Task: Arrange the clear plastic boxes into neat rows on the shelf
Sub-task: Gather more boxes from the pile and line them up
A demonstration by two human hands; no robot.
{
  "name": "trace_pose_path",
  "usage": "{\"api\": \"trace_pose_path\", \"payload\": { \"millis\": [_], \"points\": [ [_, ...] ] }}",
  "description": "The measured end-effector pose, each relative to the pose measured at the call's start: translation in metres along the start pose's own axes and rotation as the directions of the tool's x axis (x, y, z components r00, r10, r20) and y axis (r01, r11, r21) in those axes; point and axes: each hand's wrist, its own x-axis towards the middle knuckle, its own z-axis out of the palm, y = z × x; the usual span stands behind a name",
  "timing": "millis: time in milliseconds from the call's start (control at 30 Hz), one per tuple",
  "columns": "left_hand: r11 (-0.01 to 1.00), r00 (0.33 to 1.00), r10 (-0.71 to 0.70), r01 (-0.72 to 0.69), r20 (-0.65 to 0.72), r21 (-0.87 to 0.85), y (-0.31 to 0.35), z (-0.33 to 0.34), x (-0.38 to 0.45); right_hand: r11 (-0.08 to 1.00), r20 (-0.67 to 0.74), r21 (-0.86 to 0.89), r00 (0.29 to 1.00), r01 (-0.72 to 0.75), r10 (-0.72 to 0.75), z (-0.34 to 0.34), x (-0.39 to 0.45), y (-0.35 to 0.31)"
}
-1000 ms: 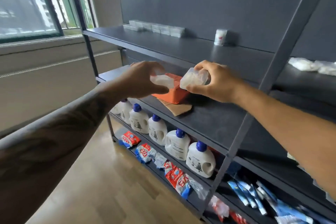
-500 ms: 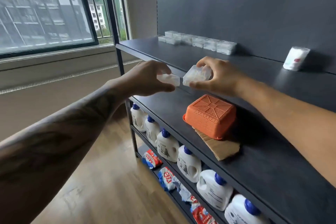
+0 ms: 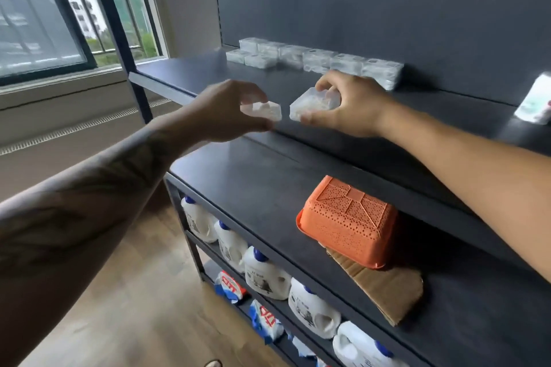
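My left hand point(image 3: 229, 110) grips a small clear plastic box point(image 3: 264, 110) in front of the upper shelf point(image 3: 190, 68). Just to its right, my right hand point(image 3: 351, 106) holds a second clear box point(image 3: 313, 104), tilted, over the shelf's front part. Both boxes are in the air, close together but apart. At the back of the same shelf, several clear boxes point(image 3: 316, 59) stand in a row along the dark wall, with two more boxes point(image 3: 250, 58) in front of the row's left end.
An upturned orange basket point(image 3: 348, 223) lies on cardboard point(image 3: 384, 289) on the middle shelf. White detergent bottles point(image 3: 265, 274) line the shelf below, with packets point(image 3: 265, 319) beneath. A white packet point(image 3: 533, 104) sits far right on the upper shelf. Windows are at left.
Both hands have risen with their boxes from the middle shelf near the orange basket up to the upper shelf. The view has shifted closer to the shelf.
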Motion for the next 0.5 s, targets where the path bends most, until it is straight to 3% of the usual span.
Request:
{"api": "trace_pose_path", "payload": {
  "millis": [300,500],
  "points": [
    [0.959,0.947,0.282,-0.273,0.152,-0.073,-0.079,0.027,0.179,0.943,-0.117,-0.104,0.945,-0.316,0.304,0.017,0.105,0.022],
    [0.877,0.841,0.479,-0.469,0.250,-0.102,-0.109,0.032,0.265,0.848,-0.201,-0.100,0.846,-0.520,0.494,0.031,0.141,0.029]
  ]
}}
